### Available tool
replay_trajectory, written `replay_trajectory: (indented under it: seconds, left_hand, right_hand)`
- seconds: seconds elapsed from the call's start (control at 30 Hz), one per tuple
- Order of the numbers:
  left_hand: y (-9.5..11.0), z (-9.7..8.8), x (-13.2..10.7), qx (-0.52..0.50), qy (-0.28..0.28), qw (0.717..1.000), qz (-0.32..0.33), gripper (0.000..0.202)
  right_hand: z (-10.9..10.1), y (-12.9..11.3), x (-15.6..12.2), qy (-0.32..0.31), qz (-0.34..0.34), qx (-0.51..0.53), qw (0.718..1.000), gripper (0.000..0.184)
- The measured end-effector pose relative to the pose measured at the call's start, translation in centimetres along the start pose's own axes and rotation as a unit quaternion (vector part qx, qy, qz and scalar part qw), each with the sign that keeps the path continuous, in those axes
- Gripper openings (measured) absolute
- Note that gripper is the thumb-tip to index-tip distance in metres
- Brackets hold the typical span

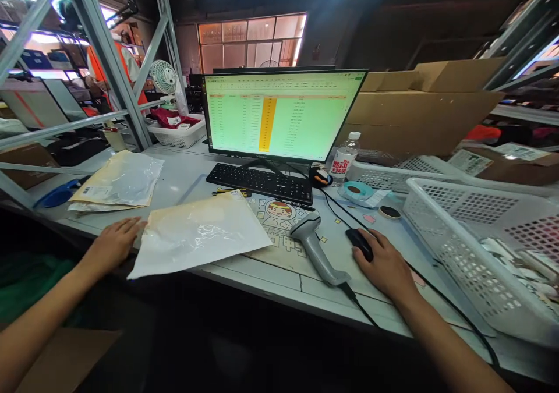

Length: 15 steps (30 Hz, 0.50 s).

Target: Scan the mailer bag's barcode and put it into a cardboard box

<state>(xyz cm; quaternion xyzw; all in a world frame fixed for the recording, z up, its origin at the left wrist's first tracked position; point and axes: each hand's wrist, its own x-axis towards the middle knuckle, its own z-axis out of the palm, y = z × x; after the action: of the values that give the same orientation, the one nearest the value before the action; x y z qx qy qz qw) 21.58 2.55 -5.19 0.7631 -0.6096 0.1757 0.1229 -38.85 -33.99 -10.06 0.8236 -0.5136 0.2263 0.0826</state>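
Observation:
My right hand (388, 268) rests over a black computer mouse (358, 244) at the right of the desk mat, its fingers curved round it. At the desk's front left edge, my left hand (114, 243) lies with its fingers extended, fingertips at the left edge of a shiny white poly mailer (201, 230). Whether they touch it I cannot tell. The mailer lies flat, with one corner over the desk edge. Between it and the mouse lies a grey barcode scanner (318, 250), its cable running off the front. A black keyboard (262, 182) sits before a lit monitor (283, 116) showing a spreadsheet.
More mailers (120, 179) are stacked at the left, near a blue tape dispenser (59, 193). White plastic baskets (463, 247) line the right side. A water bottle (345, 159) and a label roll (357, 191) stand behind the mouse. Metal frame posts (105, 61) rise at left.

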Motion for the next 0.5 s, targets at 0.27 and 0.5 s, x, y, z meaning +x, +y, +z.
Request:
replay_trajectory:
  seconds: [0.27,0.5]
  left_hand:
    - [16.1,-1.0,5.0,-0.156,-0.061,0.986,-0.018,0.056]
    - [18.3,4.4,4.4,-0.129,-0.154,0.979,0.029,0.071]
  right_hand:
    - [-0.6,-1.0,-0.1,-0.015,0.015,0.029,0.999,0.066]
    - [-1.2,-1.6,-0.2,-0.037,0.028,0.022,0.999,0.071]
